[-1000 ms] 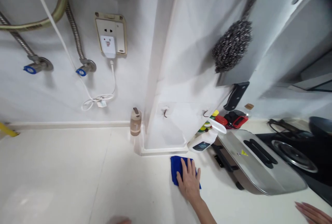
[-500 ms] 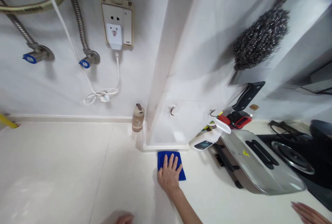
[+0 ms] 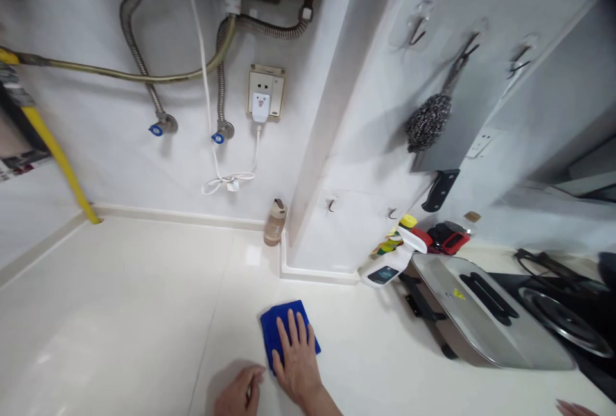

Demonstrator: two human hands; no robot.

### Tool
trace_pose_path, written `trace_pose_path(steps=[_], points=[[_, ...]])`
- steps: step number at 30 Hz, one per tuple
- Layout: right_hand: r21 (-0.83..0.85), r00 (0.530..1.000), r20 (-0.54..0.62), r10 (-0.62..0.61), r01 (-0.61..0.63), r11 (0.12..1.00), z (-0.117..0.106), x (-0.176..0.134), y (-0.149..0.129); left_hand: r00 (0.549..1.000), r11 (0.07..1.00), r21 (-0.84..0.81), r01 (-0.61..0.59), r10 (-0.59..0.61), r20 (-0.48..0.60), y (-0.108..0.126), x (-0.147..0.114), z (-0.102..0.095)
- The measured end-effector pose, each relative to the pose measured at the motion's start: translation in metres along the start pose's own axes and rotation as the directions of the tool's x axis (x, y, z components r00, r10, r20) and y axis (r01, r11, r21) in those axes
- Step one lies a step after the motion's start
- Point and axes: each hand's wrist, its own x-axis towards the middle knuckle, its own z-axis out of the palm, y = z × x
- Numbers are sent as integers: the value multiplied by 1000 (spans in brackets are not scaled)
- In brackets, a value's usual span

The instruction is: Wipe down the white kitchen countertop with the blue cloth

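My right hand lies flat on a folded blue cloth on the white countertop, fingers stretched and spread over it. To its left, at the bottom edge, my left hand is loosely curled just above or on the counter, and nothing shows in its fingers. The cloth sits a short way in front of the base of a white wall pillar. At the lower right corner, the fingertips of another person's hand come into view.
A brownish bottle stands in the corner left of the pillar. Right of it are a white spray bottle and a lidded electric pan. A cleaver and a steel wool brush hang above. A plugged-in socket is on the wall.
My right hand and the blue cloth have moved away from the pillar's base, toward me and to the left. More of my left hand shows. The view has shifted and takes in more wall.
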Motion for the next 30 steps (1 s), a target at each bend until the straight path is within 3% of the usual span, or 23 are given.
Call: trace_pose_path(steps=[6,10,12,14,17,20,24,30], points=[[6,997,-62,39,-39,999,-11,-64,5,997,996,49,-74,74,2,4,-5,-5],[154,991,-101,93,-77,985,-10,-103,16,993,991,80,-110,107,41,3,-6,-9],[313,965,-158,209,-152,938,-4,-117,25,993,989,106,-104,97,67,5,-3,-12],[474,895,-204,396,-264,840,3,-125,35,990,984,134,-119,108,87,11,2,-13],[626,793,-161,588,-379,682,9,-125,49,975,958,198,-208,187,118,26,15,-9],[674,770,-78,633,-427,603,7,-113,56,966,914,331,-236,182,184,44,31,4],[654,757,-65,650,-459,601,3,-97,55,965,886,408,-220,138,221,58,46,19],[616,750,-56,659,-493,614,1,-91,54,953,899,341,-275,209,217,55,42,24]])
